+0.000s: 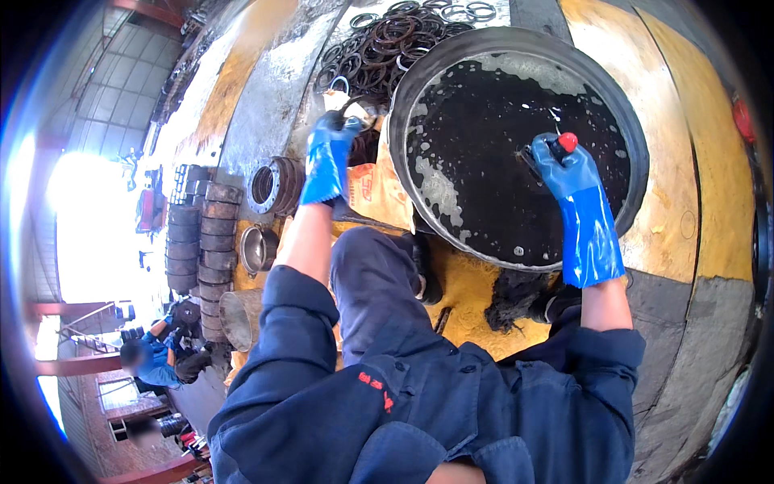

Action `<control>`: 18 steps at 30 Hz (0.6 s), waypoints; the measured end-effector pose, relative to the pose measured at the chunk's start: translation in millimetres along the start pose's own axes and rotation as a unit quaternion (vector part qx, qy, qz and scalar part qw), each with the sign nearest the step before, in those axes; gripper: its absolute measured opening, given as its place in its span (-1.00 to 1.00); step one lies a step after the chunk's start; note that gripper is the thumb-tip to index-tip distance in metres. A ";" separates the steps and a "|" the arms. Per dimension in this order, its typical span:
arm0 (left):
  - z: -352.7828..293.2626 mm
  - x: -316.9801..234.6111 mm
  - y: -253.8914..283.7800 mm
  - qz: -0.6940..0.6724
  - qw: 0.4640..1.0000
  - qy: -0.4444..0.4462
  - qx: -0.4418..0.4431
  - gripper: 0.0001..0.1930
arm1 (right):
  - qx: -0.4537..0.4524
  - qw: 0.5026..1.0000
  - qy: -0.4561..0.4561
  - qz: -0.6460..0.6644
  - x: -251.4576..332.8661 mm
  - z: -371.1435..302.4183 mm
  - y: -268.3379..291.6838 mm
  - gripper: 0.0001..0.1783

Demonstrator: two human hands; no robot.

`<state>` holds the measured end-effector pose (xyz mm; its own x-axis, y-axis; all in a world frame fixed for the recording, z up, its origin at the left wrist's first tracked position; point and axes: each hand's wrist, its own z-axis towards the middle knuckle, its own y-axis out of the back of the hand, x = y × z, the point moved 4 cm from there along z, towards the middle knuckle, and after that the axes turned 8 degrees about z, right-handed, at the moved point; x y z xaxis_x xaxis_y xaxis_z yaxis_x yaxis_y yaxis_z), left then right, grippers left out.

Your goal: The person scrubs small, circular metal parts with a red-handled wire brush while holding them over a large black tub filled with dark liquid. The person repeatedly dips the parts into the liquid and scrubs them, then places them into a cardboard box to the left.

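The right hand [564, 173], in a blue glove, was wrapped around a black tool [556, 150] with a rounded, glossy red end, above a wide round tub [524, 40] of dark liquid [492, 185] with pale patches. The left hand [332, 141], likewise gloved, was blurred, its grip unclear, beside heaped dark rings [395, 40], thin and round.

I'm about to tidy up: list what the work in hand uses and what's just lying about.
Seemingly in use:
- red-ended tool in right hand
- round basin of dark liquid
- heaped metal rings beside left hand, its grip too blurred to tell

Seemingly lying about:
- stacked flange rings
- metal bowl
- black rag-like bundle
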<state>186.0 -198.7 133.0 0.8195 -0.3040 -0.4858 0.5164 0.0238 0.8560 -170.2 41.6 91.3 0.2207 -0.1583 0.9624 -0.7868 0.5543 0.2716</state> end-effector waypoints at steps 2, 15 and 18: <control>3.0 22.6 26.6 0.175 0.982 0.034 -0.063 -0.52 | -0.009 1.000 -0.016 0.012 13.1 -4.8 3.7 -0.74; -82.1 -139.1 -175.1 0.030 0.892 -0.210 0.400 -0.28 | -0.011 0.995 -0.096 0.007 -2.7 17.1 32.6 -0.56; -126.0 -171.0 -220.9 -0.005 0.867 -0.231 0.442 -0.23 | -0.036 0.996 -0.084 0.023 -3.2 16.0 40.3 -0.56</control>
<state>-36.8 -32.0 4.7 0.5232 -0.6543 -0.5461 -0.0375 -0.6578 0.7522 -211.8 51.4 99.1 0.0816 -0.2622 0.9616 -0.7488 0.6206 0.2328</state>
